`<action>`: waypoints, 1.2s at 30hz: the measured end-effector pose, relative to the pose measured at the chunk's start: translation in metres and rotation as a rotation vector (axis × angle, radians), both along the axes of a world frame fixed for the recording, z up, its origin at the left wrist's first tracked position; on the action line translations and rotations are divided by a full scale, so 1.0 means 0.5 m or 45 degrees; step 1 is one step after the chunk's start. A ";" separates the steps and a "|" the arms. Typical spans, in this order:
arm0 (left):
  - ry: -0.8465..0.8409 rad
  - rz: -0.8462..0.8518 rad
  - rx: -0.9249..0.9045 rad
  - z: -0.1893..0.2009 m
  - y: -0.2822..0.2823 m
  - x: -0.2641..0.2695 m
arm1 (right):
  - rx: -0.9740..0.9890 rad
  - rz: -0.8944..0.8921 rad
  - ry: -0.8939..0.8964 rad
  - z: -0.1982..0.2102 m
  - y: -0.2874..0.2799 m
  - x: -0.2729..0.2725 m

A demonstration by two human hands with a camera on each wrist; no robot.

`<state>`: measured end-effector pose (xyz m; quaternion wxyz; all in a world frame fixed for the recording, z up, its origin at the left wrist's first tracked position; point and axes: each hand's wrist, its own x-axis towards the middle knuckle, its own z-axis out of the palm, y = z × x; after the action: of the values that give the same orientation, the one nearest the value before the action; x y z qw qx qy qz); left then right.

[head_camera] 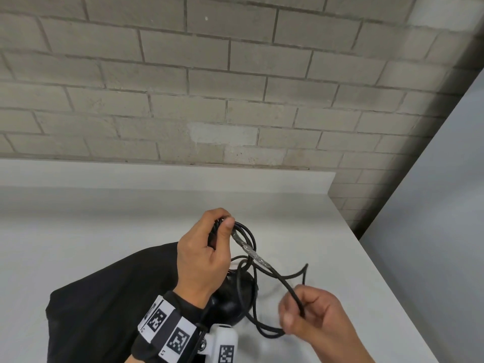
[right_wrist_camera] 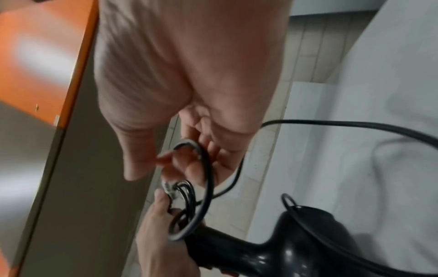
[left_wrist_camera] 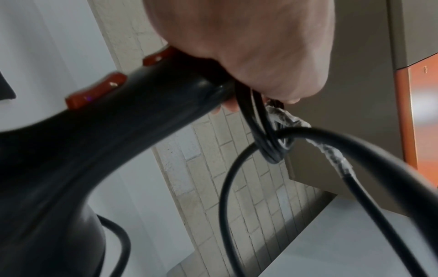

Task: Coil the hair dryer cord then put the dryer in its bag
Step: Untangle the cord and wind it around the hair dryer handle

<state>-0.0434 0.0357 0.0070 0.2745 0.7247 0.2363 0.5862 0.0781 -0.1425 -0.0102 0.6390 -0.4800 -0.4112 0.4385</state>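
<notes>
While your left hand (head_camera: 203, 254) grips the dryer (head_camera: 231, 301) handle and gathered cord (head_camera: 272, 273) loops, your right hand (head_camera: 311, 314) pinches the cord beside the bag (head_camera: 104, 305) near the tabletop's (head_camera: 78, 218) front edge.

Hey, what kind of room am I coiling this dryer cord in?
Probably a plain utility or workshop-type room, though that is a guess: a bare white counter against a painted brick wall, with an orange-edged panel nearby.

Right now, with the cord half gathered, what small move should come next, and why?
Probably the right hand should carry its stretch of cord up to the left hand as another loop. The left hand already grips the hair dryer handle with several loops pinched against it, while slack still trails on the white table. The black bag lies beside, waiting.
</notes>
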 end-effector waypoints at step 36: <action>-0.063 0.140 -0.292 -0.015 0.065 -0.022 | -0.190 -0.606 0.164 -0.022 -0.112 0.094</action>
<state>-0.0546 0.0683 -0.0007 0.3288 0.6598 0.3344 0.5872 0.1249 -0.1983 -0.0211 0.7119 -0.5802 -0.2116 0.3344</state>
